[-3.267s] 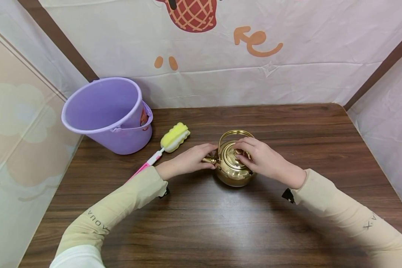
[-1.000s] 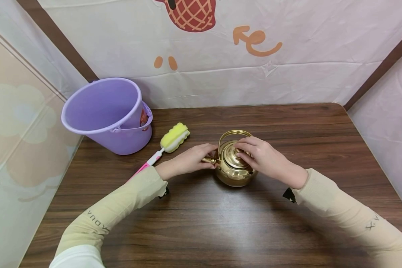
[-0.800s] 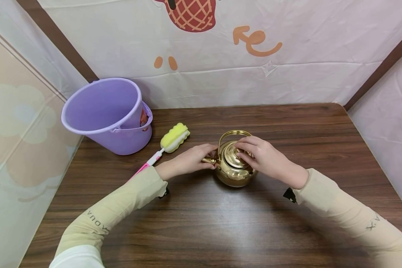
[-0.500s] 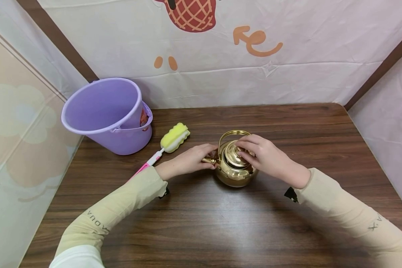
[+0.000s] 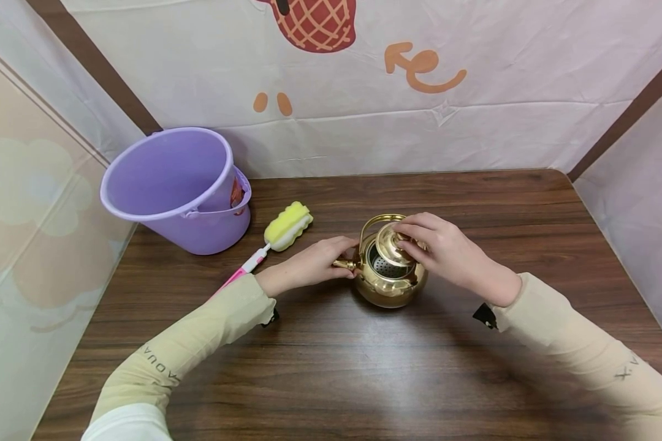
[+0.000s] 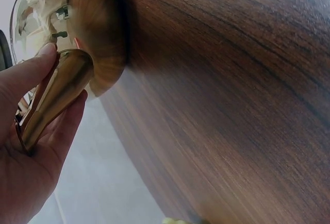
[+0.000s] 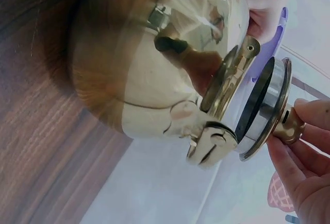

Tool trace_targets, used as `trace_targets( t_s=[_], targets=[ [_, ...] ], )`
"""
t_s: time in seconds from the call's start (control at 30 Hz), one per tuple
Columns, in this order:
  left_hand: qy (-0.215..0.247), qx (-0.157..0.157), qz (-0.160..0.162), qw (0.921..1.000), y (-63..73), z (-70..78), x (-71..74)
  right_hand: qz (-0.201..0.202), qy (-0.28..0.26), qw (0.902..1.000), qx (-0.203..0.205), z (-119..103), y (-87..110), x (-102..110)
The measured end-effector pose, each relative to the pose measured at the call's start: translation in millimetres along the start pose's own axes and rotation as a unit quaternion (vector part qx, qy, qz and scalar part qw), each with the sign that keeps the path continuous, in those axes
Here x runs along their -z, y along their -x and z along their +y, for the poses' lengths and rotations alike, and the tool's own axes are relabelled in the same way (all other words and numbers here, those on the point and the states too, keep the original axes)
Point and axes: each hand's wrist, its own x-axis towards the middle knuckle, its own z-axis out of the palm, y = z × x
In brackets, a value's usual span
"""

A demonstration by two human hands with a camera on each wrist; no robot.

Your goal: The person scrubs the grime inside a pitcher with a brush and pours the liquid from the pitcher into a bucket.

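A shiny gold teapot [image 5: 388,291] stands on the wooden table, its arched handle [image 5: 383,218] upright. Inside its uncovered mouth shows a perforated metal strainer [image 5: 386,267]. My right hand [image 5: 449,251] pinches the knob of the gold lid [image 5: 388,245], which is tilted and raised over the mouth. In the right wrist view the lid [image 7: 268,110] hangs apart from the pot, its silvery inner rim showing. My left hand [image 5: 314,262] grips the spout [image 5: 344,263] between thumb and fingers; the left wrist view shows the spout [image 6: 62,90] close up.
A purple bucket [image 5: 198,229] stands at the back left of the table. Beside it lies a sponge brush [image 5: 288,226] with a yellow and white head and pink handle, partly under the left forearm. A printed cloth [image 5: 353,144] hangs behind the table.
The lid sat on the teapot earlier; my right hand has lifted it, tilting it up and to the right, and the strainer has come into view. The left hand has stayed on the spout.
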Motion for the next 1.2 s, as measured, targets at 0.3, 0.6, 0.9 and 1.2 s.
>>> trace_targets(
  t_s=[0.3, 0.6, 0.9, 1.2],
  targets=[
    [-0.003, 0.004, -0.003, 1.0000, 0.7, -0.5, -0.7, 0.009, 0.012, 0.9999, 0.004, 3.5, -2.5, 7.3],
    [-0.002, 0.003, -0.002, 1.0000, 1.6, 0.0, -0.8, 0.016, 0.020, 0.9997, -0.005, 9.6, -1.8, 13.8],
    [-0.005, -0.001, -0.001, 1.0000, 1.3, 0.8, -0.7, 0.016, 0.032, 0.9990, -0.027, 16.1, 1.3, 19.5],
    [-0.005, -0.003, 0.002, 1.0000, 1.7, 0.5, -1.0, 0.032, 0.036, 0.9982, -0.036, 23.2, 4.1, 27.8]
  ],
)
